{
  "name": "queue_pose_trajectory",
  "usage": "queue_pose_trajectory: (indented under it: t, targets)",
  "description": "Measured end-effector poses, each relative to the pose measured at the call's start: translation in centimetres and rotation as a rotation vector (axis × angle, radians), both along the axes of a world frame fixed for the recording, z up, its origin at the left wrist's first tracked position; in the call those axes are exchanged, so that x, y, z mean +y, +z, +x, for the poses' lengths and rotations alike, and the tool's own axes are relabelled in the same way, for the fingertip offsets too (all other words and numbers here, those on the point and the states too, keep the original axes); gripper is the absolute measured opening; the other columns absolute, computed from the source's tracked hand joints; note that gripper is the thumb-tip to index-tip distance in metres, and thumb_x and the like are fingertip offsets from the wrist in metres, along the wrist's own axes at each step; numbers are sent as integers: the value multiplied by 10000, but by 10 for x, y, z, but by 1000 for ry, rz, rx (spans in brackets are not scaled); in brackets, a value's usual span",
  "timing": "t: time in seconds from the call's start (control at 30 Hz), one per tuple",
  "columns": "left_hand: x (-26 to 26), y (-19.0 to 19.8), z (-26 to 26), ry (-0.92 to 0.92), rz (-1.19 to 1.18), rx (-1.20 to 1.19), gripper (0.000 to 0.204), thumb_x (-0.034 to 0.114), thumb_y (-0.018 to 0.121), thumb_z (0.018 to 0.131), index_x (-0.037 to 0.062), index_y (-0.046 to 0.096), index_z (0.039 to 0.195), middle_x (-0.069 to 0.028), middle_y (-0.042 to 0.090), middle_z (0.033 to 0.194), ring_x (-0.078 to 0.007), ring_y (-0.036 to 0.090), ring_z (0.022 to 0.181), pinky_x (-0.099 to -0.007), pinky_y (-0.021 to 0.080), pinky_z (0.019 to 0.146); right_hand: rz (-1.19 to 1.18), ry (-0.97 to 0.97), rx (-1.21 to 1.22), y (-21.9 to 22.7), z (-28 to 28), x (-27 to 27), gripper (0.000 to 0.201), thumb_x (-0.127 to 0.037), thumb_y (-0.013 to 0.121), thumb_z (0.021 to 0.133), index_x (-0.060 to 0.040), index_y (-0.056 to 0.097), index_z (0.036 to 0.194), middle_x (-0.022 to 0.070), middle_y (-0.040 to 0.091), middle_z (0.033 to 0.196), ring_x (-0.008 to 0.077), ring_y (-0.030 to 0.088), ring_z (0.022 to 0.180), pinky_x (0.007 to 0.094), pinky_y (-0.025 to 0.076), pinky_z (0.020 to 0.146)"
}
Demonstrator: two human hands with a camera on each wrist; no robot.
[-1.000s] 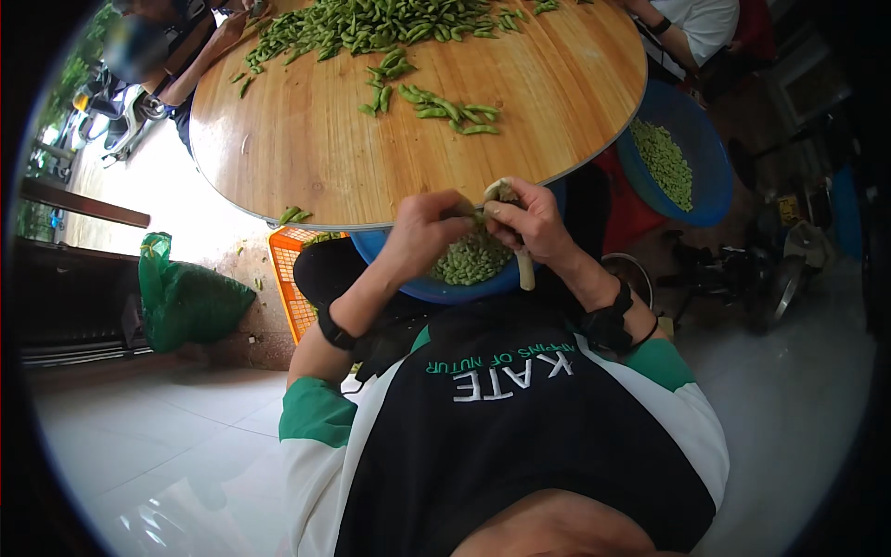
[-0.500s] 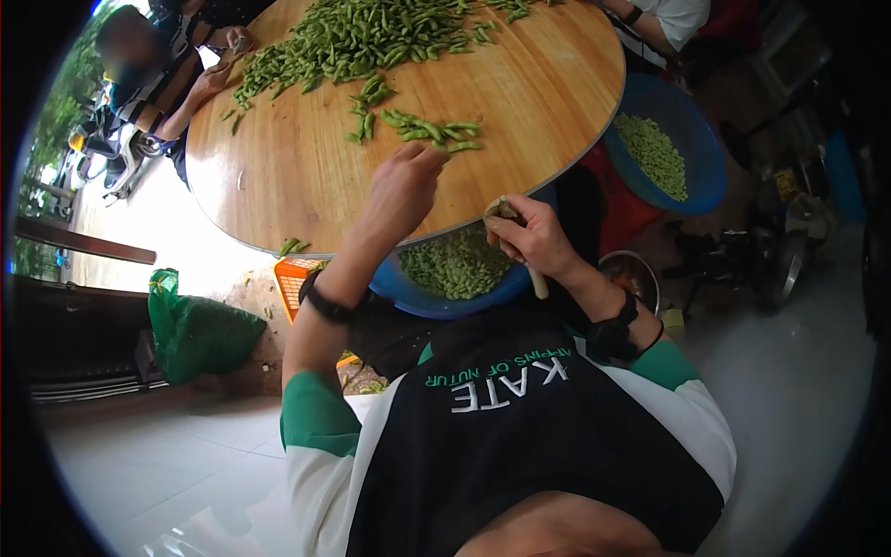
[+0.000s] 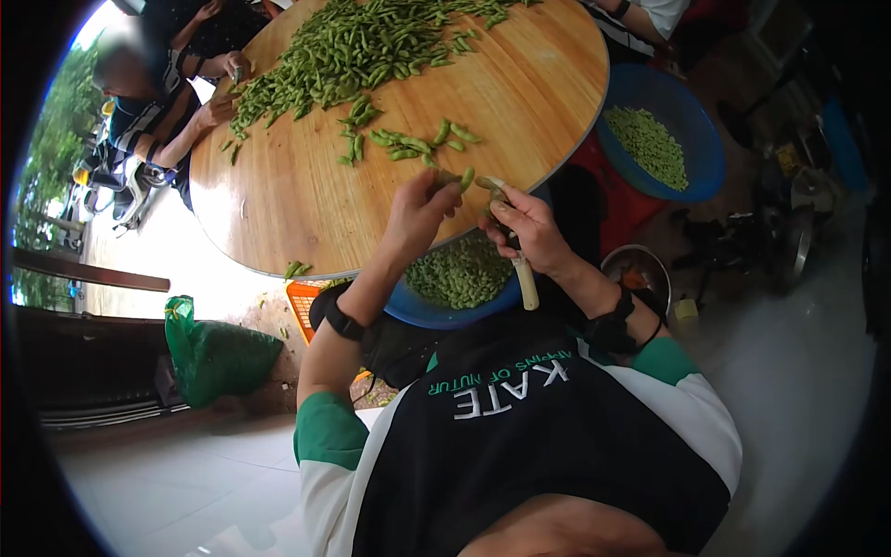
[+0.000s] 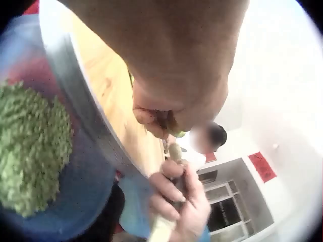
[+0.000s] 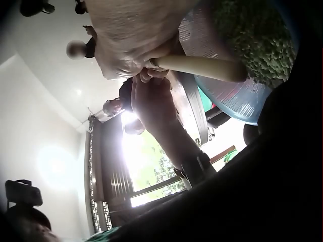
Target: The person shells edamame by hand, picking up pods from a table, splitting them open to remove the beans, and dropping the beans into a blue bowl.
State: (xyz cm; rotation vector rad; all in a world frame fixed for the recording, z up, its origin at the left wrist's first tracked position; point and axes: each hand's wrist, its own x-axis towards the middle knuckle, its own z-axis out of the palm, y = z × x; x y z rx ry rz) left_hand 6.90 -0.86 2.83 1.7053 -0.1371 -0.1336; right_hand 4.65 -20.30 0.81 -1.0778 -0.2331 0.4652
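My left hand [image 3: 444, 186] pinches a green bean pod [image 3: 467, 176] at the near edge of the round wooden table [image 3: 306, 195], right beside my right hand [image 3: 501, 212]. That hand grips a small tool with a cream handle [image 3: 526, 281] that points down over a blue basin [image 3: 422, 311] of shelled green beans. In the left wrist view the left hand's fingertips [image 4: 151, 118] hold the pod [image 4: 174, 132] just above the right hand [image 4: 179, 201]. From the right wrist the cream handle [image 5: 202, 65] sticks out of the fist, over the basin [image 5: 242, 101].
A big heap of pods [image 3: 353, 42] covers the far side of the table, with a few loose pods [image 3: 408, 144] nearer. Other people sit at the far left and far right. A second blue basin [image 3: 691, 111], an orange crate [image 3: 299, 299] and a green bag [image 3: 218, 353] stand on the floor.
My left hand reached out to the loose pods on the table, took one and has drawn back to the right hand. The right hand kept hold of the tool.
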Motion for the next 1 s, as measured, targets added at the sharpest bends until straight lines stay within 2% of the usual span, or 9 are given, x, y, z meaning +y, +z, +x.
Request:
queue_pose_trajectory:
  t: [0.1, 0.23, 0.47, 0.53, 0.77, 0.83, 0.87, 0.93, 1.0]
  targets:
    - [3, 6, -23, -12, -112, 141, 158, 172, 599, 914, 16, 575, 905, 6, 581, 730, -61, 506, 606, -209, 405, 535, 129, 122, 61, -4, -1, 5, 338, -154, 446, 980, -3, 433, 1282, 77, 567, 848, 70, 473, 606, 184, 368, 431]
    - [3, -9, -33, 39, -162, 102, 141, 160, 576, 933, 21, 569, 906, 7, 556, 719, -47, 458, 549, -187, 349, 492, 215, 213, 97, 1, -9, 10, 317, -157, 453, 981, -9, 448, 1261, 73, 571, 856, 70, 470, 593, 180, 371, 428]
    - [7, -18, -40, 54, -228, 21, 105, 140, 581, 932, 36, 574, 927, 27, 549, 745, -32, 457, 606, -178, 350, 522, 215, 223, 95, 0, -11, 15, 360, -160, 458, 981, 7, 417, 1297, 86, 570, 866, 84, 458, 566, 180, 373, 420]
    - [10, -18, -42, 46, -223, 48, 132, 123, 589, 917, -5, 584, 948, 16, 587, 821, -44, 518, 751, -210, 439, 666, 179, 212, 73, 0, -12, 16, 370, -158, 468, 979, 9, 416, 1305, 88, 573, 868, 85, 453, 559, 182, 378, 421]
    - [6, -22, -47, 75, -234, -70, 117, 107, 571, 924, 6, 578, 984, 11, 587, 822, -49, 517, 733, -215, 435, 658, 194, 167, 125, 1, -15, 18, 302, -139, 480, 973, -2, 498, 1242, 55, 586, 838, 54, 441, 550, 169, 368, 415]
    - [9, -24, -44, -13, -538, 137, 121, 119, 578, 925, 25, 581, 1001, 5, 586, 830, -48, 502, 698, -202, 405, 611, 260, 200, 171, 3, -13, 17, 289, -120, 484, 965, 0, 515, 1226, 60, 587, 838, 54, 438, 550, 170, 364, 413]
    - [12, -24, -42, -14, -538, 134, 121, 119, 578, 925, 25, 581, 1001, 5, 586, 830, -48, 502, 698, -202, 405, 611, 260, 201, 168, 2, -11, 16, 289, -120, 484, 965, 0, 515, 1226, 60, 587, 838, 54, 438, 550, 170, 364, 413]
    - [16, -16, -41, -291, -986, 488, 123, 136, 588, 921, 42, 588, 1001, 8, 571, 808, -52, 488, 661, -190, 367, 553, 397, 353, 207, -2, -8, 9, 286, -114, 493, 958, -1, 524, 1218, 68, 588, 839, 59, 437, 546, 170, 358, 410]
    - [16, -14, -43, -315, -1007, 519, 116, 141, 588, 922, 45, 591, 987, 15, 559, 795, -54, 487, 650, -193, 357, 535, 397, 376, 210, -5, -8, 5, 286, -119, 493, 958, -11, 529, 1220, 73, 587, 842, 62, 431, 545, 169, 356, 409]
